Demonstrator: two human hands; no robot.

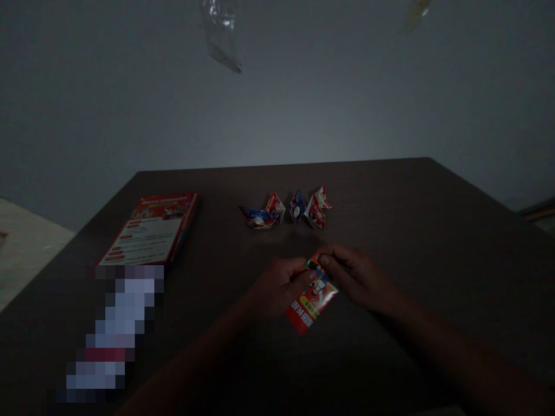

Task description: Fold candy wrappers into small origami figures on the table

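Note:
Both hands meet over the near middle of the table, holding a red printed paper (pixel 312 301) with a picture and white lettering. My left hand (pixel 281 284) pinches its upper left side, the thumb lying on the printed face. At the top right corner, the fingers of my right hand (pixel 352 274) are closed on the same paper. Whether it is one sheet or several layers is too dim to tell. Beyond the hands stand folded paper shapes with pointed corners: a blue and red one (pixel 259 218) on the left and another (pixel 315 214) on the right.
A red-edged stack of printed sheets (pixel 150 231) lies on the left of the dark table (pixel 381 190). A blurred-out pale object (pixel 125 323) is nearer me. Behind the table rises a grey wall (pixel 329 98), with a clear plastic piece (pixel 222 37) high up.

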